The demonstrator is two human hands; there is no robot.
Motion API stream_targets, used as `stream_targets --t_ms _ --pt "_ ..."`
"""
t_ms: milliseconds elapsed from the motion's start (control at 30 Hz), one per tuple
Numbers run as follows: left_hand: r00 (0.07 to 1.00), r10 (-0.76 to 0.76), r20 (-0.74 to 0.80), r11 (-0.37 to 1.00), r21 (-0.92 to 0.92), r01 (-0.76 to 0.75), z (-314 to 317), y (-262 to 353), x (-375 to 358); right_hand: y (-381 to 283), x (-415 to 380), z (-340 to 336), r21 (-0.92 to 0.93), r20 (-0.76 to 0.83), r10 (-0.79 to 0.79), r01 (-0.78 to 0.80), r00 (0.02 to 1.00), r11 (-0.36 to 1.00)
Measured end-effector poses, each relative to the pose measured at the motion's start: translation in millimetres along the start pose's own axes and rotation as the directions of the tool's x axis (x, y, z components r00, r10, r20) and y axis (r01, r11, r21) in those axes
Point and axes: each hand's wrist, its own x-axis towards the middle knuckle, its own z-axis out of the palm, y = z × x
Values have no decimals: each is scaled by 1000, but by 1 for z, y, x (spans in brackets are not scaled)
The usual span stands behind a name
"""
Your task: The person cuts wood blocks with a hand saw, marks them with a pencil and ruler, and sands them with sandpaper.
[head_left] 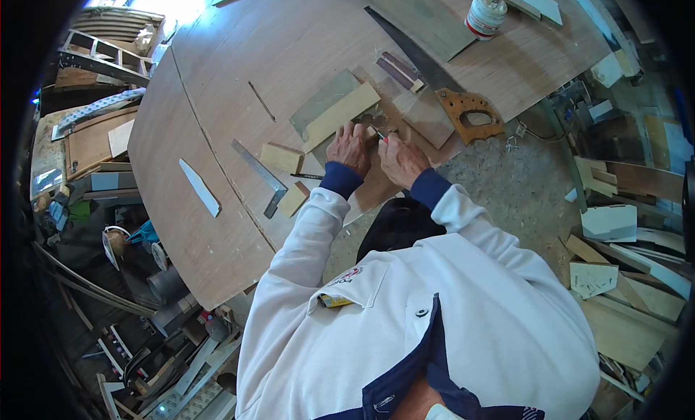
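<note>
Near the table's edge my left hand (350, 149) is closed, its curled fingertips on a small wood block (371, 133). Close to its right, my right hand (403, 159) grips a slim tool with a red part (385, 139); its thin tip points at the block, and its exact kind is hidden by the fingers. A pale wood strip (342, 116) lies just beyond my left hand. A handsaw (467, 116) with a wooden handle rests to the right. Left of my hands are a wood block (281, 157), a try square (259, 177) and a black pencil or pen (307, 176).
On the wooden table (217, 80) stand a white glue bottle (485, 16) and several flat boards. A pointed white piece (200, 187) lies at left. Wood offcuts (615, 297) are piled on the floor at right, with clutter at lower left.
</note>
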Motion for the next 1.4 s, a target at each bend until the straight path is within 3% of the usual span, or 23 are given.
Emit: stream_targets --t_ms 67,167,233,333,533,733,933,967,1033,1067,1133,1367,1400 --pt "1000 16 -26 1000 3 -16 1 -2 3 1 3 2 -10 -4 34 -34 999 999" --pt "998 38 -47 999 -7 -38 7 -1 -4 18 5 20 -32 -1 -38 38 999 999" --pt "999 24 -32 1000 -15 -24 2 -1 1 12 6 15 -27 14 42 -41 999 999" --pt "1000 19 -23 1000 7 -19 1 0 0 -2 -4 -7 5 42 66 -66 997 998" --pt "999 32 -19 999 4 -32 1 1 0 12 9 12 -9 114 76 -76 991 997" --pt "1000 23 -19 1000 -15 -24 -1 2 -1 2 0 6 36 13 42 -43 999 998" --pt "998 40 -42 999 -18 -41 0 0 1 2 -1 2 12 66 91 -92 994 996" --pt "999 35 -38 999 -23 -36 -1 1 0 6 3 8 14 64 89 -90 994 996" --pt "1000 29 -9 999 -25 -29 -3 1 0 13 7 17 -38 52 -71 73 996 997" --pt "1000 21 10 999 -24 -20 -4 1 0 16 5 20 -41 53 -69 71 996 997" --pt "1000 12 12 1000 -10 -12 0 -3 4 -4 4 0 40 63 113 -116 992 992" --pt "999 34 -4 999 -23 -34 -3 1 1 4 1 11 30 43 127 -128 991 991" --pt "999 37 -4 999 -23 -37 0 -1 0 5 5 16 26 15 70 -71 997 997"
